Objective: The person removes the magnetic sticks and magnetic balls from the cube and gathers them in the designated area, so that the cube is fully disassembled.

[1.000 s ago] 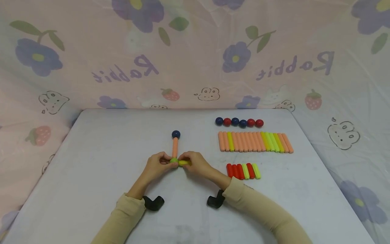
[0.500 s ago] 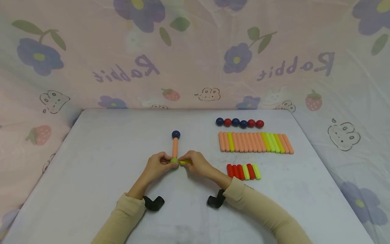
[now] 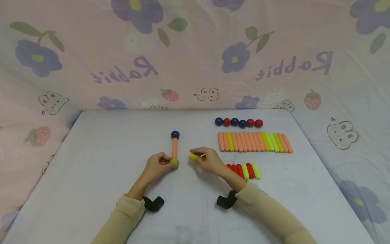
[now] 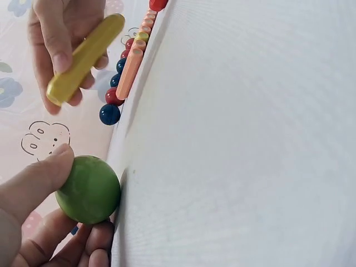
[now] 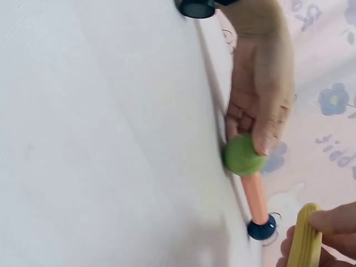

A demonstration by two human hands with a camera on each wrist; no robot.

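Left of the table's middle, my left hand (image 3: 159, 164) pinches a green ball (image 4: 89, 189) between thumb and fingers. An orange stick (image 3: 174, 148) runs from that ball to a dark blue ball (image 3: 175, 135) at its far end, all lying on the table. My right hand (image 3: 210, 161) is apart from them on the right, holding a yellow stick (image 4: 84, 60) between thumb and fingers. In the right wrist view the yellow stick (image 5: 306, 238) is seen close up, its near end clear of the green ball (image 5: 243, 155).
Blue and red balls (image 3: 234, 121) form a row at the back right. In front of them lies a long row of orange, yellow and green sticks (image 3: 248, 141). Shorter red and green sticks (image 3: 250, 170) lie nearer, partly behind the right wrist. A printed cloth (image 3: 195, 67) hangs behind the table.
My right hand has drawn the yellow stick away from the green ball, to the right and slightly up. The left hand still holds the green ball in the same place.
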